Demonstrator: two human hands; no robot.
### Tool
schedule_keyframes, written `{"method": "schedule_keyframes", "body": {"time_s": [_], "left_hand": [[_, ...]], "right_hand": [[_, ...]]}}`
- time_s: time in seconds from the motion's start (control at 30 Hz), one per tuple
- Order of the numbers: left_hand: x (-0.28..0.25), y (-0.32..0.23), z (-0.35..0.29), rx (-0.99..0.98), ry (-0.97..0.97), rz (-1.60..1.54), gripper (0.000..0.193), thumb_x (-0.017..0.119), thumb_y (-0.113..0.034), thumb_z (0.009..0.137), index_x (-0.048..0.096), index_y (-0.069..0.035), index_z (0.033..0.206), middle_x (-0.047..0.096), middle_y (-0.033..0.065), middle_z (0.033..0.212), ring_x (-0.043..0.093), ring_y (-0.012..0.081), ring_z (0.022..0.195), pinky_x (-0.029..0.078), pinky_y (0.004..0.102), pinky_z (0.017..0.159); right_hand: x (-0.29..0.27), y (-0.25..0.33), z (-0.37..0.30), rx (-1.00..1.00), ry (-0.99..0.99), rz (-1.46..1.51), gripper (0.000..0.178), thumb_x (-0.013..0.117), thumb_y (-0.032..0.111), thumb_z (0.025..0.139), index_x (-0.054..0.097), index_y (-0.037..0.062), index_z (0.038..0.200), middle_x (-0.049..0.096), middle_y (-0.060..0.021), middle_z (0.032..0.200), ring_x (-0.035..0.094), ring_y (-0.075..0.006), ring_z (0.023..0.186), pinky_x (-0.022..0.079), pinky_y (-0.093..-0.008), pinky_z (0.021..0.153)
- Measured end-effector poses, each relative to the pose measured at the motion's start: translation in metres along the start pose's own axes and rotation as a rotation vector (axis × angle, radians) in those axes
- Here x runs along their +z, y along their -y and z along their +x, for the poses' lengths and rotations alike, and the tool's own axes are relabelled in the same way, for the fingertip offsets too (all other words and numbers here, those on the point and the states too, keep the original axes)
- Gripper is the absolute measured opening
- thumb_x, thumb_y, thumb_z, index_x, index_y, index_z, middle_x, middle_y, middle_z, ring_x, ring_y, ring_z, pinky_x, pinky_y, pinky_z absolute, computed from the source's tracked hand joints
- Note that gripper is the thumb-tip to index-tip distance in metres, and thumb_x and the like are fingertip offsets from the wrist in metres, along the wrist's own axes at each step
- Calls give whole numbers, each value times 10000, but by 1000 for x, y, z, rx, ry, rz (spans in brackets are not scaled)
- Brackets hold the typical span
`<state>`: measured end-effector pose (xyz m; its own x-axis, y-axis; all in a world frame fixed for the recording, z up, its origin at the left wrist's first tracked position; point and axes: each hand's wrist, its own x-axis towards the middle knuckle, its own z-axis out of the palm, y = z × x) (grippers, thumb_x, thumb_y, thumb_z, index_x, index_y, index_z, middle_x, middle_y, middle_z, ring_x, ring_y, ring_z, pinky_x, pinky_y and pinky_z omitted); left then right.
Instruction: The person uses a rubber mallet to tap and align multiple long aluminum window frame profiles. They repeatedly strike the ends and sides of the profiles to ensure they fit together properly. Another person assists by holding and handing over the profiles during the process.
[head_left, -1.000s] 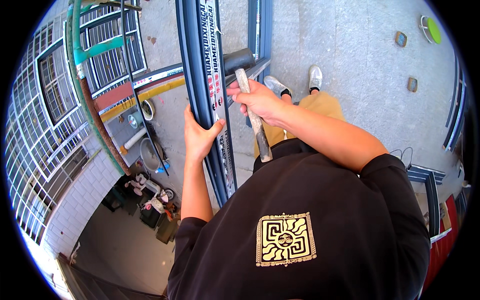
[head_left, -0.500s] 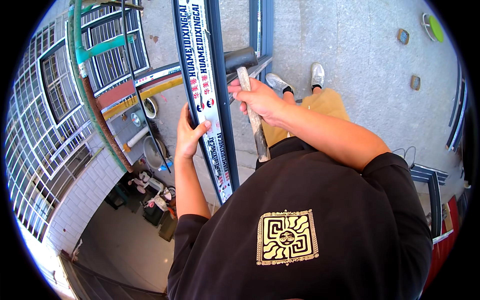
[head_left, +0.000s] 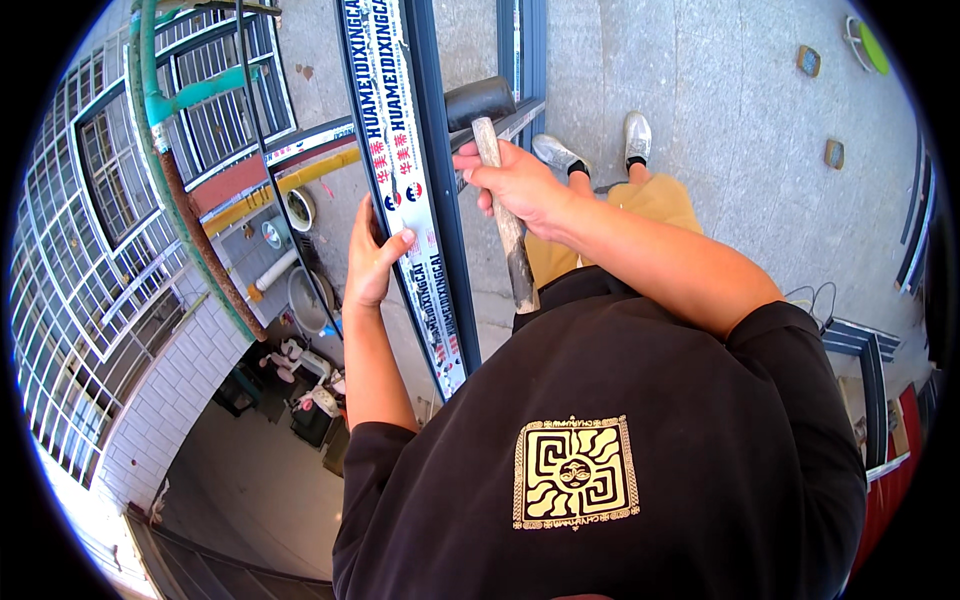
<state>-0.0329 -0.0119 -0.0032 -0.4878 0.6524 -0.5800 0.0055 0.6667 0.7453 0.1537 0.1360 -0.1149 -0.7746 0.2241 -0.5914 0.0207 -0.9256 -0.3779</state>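
Observation:
A long dark grey frame profile, with printed white protective film on its face, runs from the top edge down to my shirt. My left hand grips its left edge, the thumb lying on the film and the fingers wrapped behind, partly hidden. Just right of the profile, my right hand is closed around the worn wooden handle of a mallet. The mallet's black, round head is at the handle's far end, close to the profile's right side; whether they touch I cannot tell.
A crosswise rail and a yellow pole lie beyond my left hand. Green and rusty pipes stand beside window grilles at left. Basins and clutter sit below. A green round item is far right.
The profile, both hands and the mallet appear slightly higher in the picture, as do my shoes. Both grips look the same.

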Motion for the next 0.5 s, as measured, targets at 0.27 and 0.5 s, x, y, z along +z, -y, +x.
{"method": "schedule_keyframes", "body": {"time_s": [0.27,0.5], "left_hand": [[15,-6,-7,11,-99,169,868,898,-193,796,439,65,1485,646,185,1317,657,246,1202,521,390,1068],[36,-13,-4,38,-226,379,900,925,-210,762,435,65,1466,687,217,1270,694,267,1154,537,394,1047]], "right_hand": [[12,2,-4,9,0,8,429,639,114,1035,527,6,1435,648,-128,1457,606,-108,737,543,-304,678],[16,1,1,8,-9,13,409,632,138,1046,538,9,1423,650,-112,1428,607,-113,733,544,-309,680]]}}
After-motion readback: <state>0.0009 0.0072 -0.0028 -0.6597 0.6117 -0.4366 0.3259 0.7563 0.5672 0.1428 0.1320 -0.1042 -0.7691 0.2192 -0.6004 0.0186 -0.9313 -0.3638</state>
